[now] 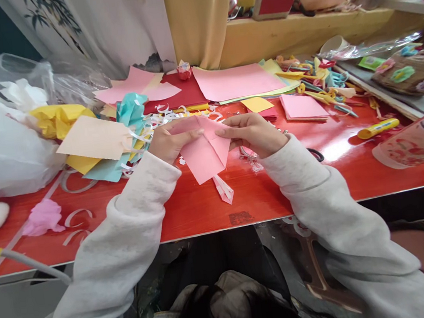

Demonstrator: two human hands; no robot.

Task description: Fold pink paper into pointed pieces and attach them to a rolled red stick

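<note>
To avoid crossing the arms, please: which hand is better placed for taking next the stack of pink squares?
Probably the right hand: it is nearer the stack of pink squares. The left hand is farther, beyond the pink sheet that both hold.

Open red tabletop (340, 177) extends between the right sleeve (315, 188) and the patterned cup (417, 143); a yellow marker (378, 129) obstructs its far side. At left, crumpled pink paper (44, 217) and curled strips (78, 212) interrupt the surface.
</note>
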